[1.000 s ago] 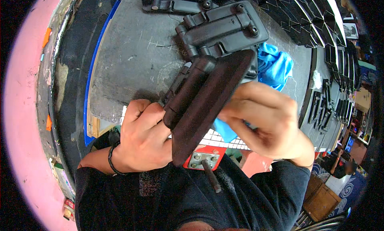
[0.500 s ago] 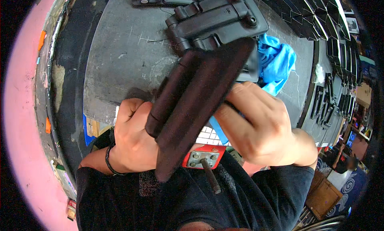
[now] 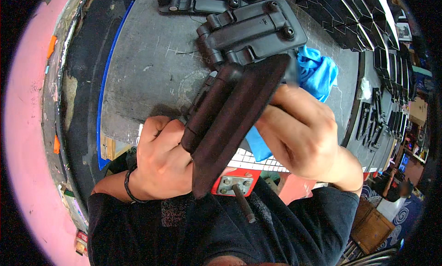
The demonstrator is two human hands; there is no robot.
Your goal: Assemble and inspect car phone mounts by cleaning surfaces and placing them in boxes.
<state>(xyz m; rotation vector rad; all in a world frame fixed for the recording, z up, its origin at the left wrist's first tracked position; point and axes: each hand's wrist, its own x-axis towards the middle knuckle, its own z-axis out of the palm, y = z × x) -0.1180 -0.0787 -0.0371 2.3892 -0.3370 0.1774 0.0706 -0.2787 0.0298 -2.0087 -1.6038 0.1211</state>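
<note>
The left hand (image 3: 161, 160) is clenching its fingers around the lower end of a long black plastic panel (image 3: 235, 123), which is slanting up to the right above the grey tabletop (image 3: 142, 81). The right hand (image 3: 301, 137) is gripping the panel's upper edge, beside a blue cloth (image 3: 317, 72).

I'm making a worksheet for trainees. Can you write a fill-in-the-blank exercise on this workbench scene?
1. Both hands, left hand and right hand, grip one long ____ plastic part.
2. The crumpled cloth is ____ in colour.
3. The left wrist wears a dark ____.

Missing words: black; blue; band
</note>
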